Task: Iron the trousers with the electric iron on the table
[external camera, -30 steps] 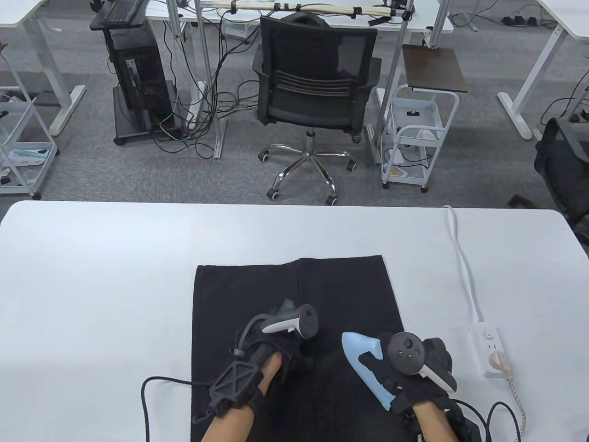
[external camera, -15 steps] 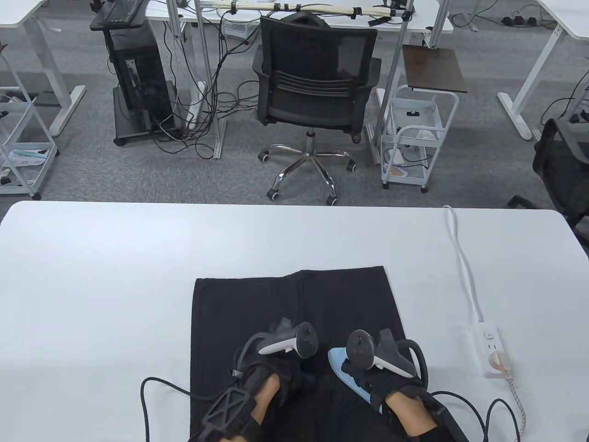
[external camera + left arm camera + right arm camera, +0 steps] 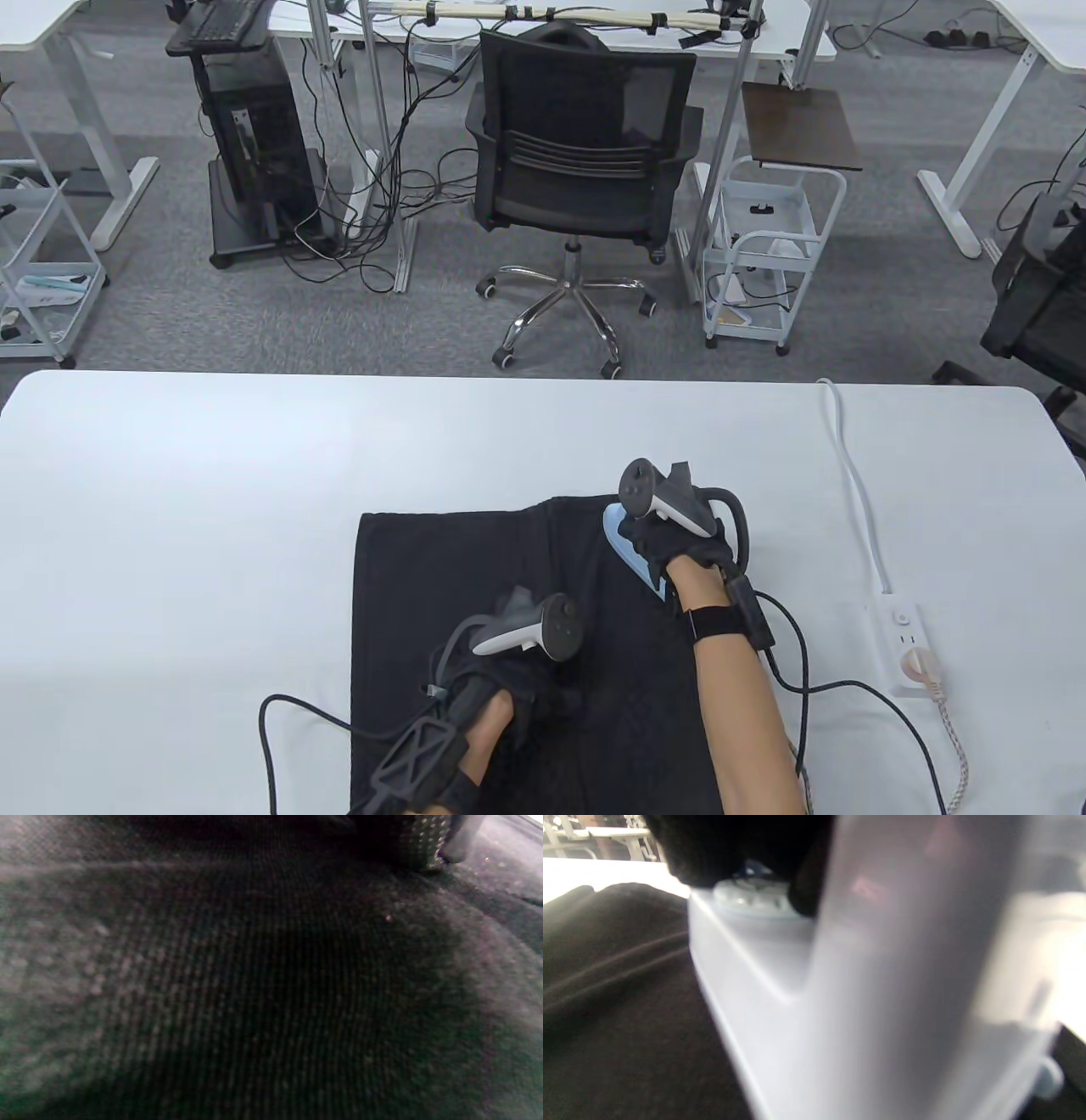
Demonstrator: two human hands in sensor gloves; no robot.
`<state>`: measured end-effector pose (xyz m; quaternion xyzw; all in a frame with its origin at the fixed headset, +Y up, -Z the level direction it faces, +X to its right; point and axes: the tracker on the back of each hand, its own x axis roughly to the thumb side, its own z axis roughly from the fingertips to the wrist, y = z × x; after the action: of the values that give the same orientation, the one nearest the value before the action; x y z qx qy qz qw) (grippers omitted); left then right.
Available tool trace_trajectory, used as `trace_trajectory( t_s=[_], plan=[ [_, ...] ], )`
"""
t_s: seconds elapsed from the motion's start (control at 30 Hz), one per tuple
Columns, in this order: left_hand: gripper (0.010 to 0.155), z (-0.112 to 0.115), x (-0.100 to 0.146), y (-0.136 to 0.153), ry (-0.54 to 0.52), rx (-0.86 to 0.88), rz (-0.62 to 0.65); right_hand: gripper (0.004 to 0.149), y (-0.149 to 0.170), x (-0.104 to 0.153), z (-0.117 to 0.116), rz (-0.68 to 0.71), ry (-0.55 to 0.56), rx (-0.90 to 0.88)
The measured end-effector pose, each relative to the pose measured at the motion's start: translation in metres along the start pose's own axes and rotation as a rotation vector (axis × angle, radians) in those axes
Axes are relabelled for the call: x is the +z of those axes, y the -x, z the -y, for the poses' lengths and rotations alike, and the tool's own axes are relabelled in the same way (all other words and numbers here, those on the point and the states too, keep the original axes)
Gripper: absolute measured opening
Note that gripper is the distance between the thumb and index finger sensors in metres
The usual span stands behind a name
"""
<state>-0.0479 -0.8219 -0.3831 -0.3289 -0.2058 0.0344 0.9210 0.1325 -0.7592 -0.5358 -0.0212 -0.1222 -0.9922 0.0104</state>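
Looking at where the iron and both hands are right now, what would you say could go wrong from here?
The iron sits at the far hem of the trousers; another push by the right hand might run it onto the bare table. The glove cable loops close behind it and could snag. The left hand presses only the near cloth, so the hem may bunch.

Dark ribbed trousers fabric (image 3: 263, 993) filling the frame, blurred, gloved fingertip (image 3: 420, 840) at top

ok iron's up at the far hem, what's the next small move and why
Probably draw the iron back toward the waist along the right leg: the right hand has it at the trousers' far edge, with white table beyond, while the left hand presses the fabric down.
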Motion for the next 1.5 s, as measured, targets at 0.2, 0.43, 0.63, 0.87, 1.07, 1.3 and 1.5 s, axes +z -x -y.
trace_trajectory(
  t_s=[0.2,0.43,0.63,0.87,1.07,1.3,1.5],
  plan=[
    [0.104,0.001,0.001,0.005,-0.007,0.014,0.008,0.055,-0.004,0.013,-0.004,-0.014,-0.003,0.004],
    [0.104,0.002,0.001,0.007,-0.008,0.028,0.009,0.054,-0.01,0.08,-0.021,0.167,0.002,0.041],
    [0.103,0.003,0.002,0.007,-0.005,0.036,0.011,0.054,-0.013,0.168,-0.045,0.345,0.001,0.098],
    [0.103,0.003,0.003,0.008,-0.004,0.051,0.007,0.054,-0.001,0.242,-0.065,0.466,0.031,0.127],
    [0.103,0.003,0.003,0.008,-0.004,0.053,0.012,0.055,0.003,0.202,-0.054,0.361,0.062,0.078],
    [0.103,0.003,0.003,0.008,0.001,0.053,0.012,0.055,0.004,0.116,-0.03,0.247,0.076,0.074],
    [0.103,0.003,0.003,0.008,0.004,0.052,0.012,0.055,0.01,0.041,-0.009,0.058,0.066,0.016]
  ],
)
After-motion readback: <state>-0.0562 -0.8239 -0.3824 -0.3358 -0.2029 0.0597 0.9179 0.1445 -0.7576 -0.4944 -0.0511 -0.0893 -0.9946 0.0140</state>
